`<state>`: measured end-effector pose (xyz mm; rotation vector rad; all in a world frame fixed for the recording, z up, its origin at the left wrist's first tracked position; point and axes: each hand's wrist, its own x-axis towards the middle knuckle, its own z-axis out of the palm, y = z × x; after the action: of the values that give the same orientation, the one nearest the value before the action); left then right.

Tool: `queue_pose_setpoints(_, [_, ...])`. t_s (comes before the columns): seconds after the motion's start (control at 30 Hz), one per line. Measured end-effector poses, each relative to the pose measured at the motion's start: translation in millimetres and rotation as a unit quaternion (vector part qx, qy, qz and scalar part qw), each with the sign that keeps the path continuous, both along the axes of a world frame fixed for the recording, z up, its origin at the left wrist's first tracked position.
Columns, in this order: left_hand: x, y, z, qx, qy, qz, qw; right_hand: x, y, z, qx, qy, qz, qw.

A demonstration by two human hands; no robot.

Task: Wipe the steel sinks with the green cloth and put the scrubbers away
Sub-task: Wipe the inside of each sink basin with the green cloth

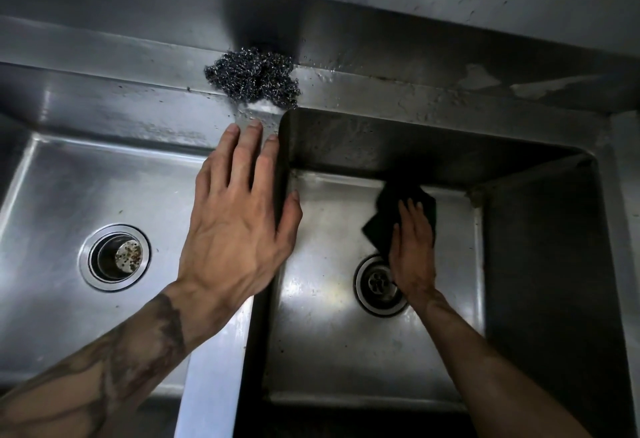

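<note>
Two steel sinks side by side. Right hand (412,250) flat on dark cloth (391,216), pressing it to right sink (311,351) floor, just above drain (377,283). Left hand (239,209) open, fingers spread, on the divider (214,385). Steel scrubber (252,77) on back ledge. Left sink (69,178) drain (116,256) speckled.

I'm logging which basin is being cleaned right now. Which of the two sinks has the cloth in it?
The right sink, the deeper one: the right hand presses the dark cloth on its floor, beside the drain. The left sink holds no cloth.
</note>
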<state>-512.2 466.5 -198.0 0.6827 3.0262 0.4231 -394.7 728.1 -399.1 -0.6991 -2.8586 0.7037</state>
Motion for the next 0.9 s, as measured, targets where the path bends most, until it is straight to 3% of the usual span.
queue_pose_setpoints(0.2, [0,0,0,0.002,-0.002,0.002,1.000,-18,-84,9,-0.026,-0.015,0.275,0.961])
queue_pose_setpoints(0.33, [1,1,1,0.002,-0.003,0.002,1.000,26,-111,19,-0.057,-0.033,0.346,0.936])
queue_pose_setpoints(0.47, [0,0,2,-0.005,-0.004,-0.001,1.000,93,-109,14,-0.042,-0.060,0.454,0.888])
queue_pose_setpoints(0.53, [1,0,3,-0.007,-0.005,0.001,1.000,92,-108,14,0.002,-0.062,0.469,0.881])
queue_pose_setpoints(0.6, [1,0,4,-0.008,-0.005,0.000,1.000,70,-112,17,0.037,-0.067,0.434,0.898])
queue_pose_setpoints(0.73, [0,0,5,-0.011,-0.006,0.001,1.000,63,-129,20,0.051,-0.109,0.403,0.907])
queue_pose_setpoints(0.9, [1,1,5,-0.019,-0.004,-0.004,1.000,114,-114,12,0.033,-0.108,0.580,0.807])
